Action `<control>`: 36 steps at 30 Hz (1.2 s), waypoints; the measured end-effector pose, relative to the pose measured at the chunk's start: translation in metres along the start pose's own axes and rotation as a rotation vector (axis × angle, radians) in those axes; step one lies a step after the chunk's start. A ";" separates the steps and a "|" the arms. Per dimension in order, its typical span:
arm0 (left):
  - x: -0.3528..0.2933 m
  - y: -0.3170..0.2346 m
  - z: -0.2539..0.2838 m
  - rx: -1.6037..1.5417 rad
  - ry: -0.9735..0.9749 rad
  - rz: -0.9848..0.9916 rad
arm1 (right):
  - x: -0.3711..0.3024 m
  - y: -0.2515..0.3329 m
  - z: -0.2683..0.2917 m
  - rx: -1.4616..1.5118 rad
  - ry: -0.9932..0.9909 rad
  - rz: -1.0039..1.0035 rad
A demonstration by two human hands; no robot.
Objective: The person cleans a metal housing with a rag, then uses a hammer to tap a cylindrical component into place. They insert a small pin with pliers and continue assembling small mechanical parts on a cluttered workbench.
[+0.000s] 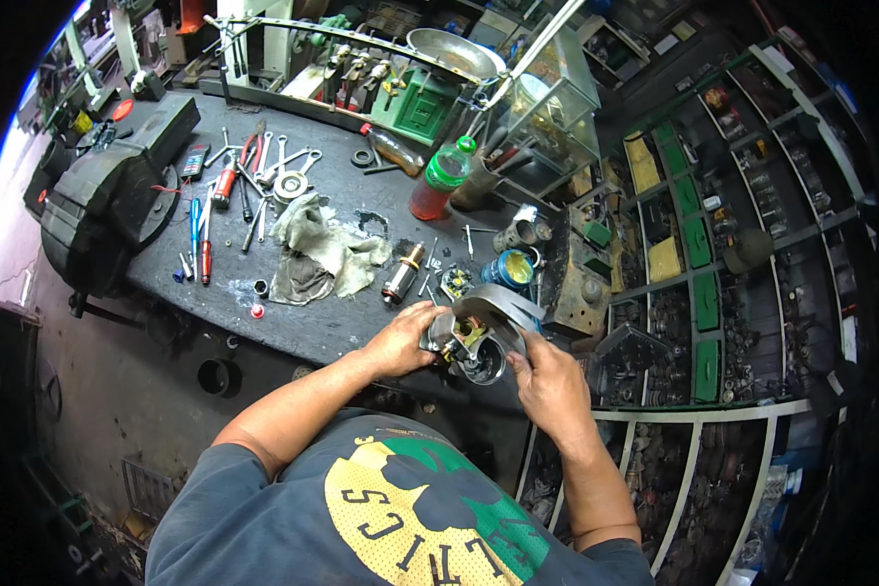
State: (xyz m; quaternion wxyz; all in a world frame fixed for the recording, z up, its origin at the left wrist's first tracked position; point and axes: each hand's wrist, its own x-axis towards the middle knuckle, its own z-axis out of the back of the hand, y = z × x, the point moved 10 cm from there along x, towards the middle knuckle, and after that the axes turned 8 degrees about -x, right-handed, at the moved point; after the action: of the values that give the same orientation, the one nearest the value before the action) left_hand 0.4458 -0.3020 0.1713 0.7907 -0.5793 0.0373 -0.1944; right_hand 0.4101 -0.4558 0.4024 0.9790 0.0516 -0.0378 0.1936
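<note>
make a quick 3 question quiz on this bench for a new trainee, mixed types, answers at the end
1. Multiple choice: what colour is the cap on the bottle of red liquid?
A) white
B) green
C) black

2. True or false: the crumpled cloth lies to the person's left of the blue tin.

3. Fill the gap: the left hand holds the metal housing, while the ____ hand holds the curved grey strip.

Key:
1. B
2. True
3. Right hand

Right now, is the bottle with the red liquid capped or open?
Capped: the bottle has a green cap on its neck.
</note>
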 end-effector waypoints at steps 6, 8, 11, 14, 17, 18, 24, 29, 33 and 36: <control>-0.003 0.007 -0.003 0.015 0.009 0.051 | -0.024 -0.023 0.038 0.158 -0.145 -0.146; -0.001 0.005 -0.006 0.019 0.018 0.015 | -0.037 -0.029 0.031 0.033 -0.051 -0.167; 0.001 -0.001 -0.005 -0.010 0.032 0.040 | -0.047 -0.042 0.019 -0.036 0.033 -0.201; -0.002 0.013 -0.007 0.039 0.024 0.047 | -0.051 -0.036 0.031 -0.051 -0.049 -0.152; 0.001 0.013 -0.009 0.055 0.038 0.066 | -0.055 -0.041 0.014 -0.063 -0.091 -0.114; 0.000 0.012 -0.008 0.061 0.034 0.078 | -0.052 -0.047 0.012 -0.058 -0.041 -0.148; 0.001 0.009 -0.006 0.058 0.062 0.140 | -0.053 -0.041 0.031 0.019 -0.084 -0.184; 0.001 0.008 -0.008 0.058 0.053 0.152 | -0.048 -0.045 0.021 -0.008 0.067 -0.206; 0.002 0.009 -0.007 0.053 0.059 0.138 | -0.052 -0.044 0.030 0.059 -0.044 -0.208; 0.000 0.011 -0.008 0.067 0.038 0.112 | -0.046 -0.053 0.015 0.029 0.058 -0.175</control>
State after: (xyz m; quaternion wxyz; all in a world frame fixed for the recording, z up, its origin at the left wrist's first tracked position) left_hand 0.4465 -0.3067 0.1588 0.8186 -0.5455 0.0782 -0.1619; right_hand 0.3870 -0.5233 0.4081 0.9920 0.0633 -0.0020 0.1093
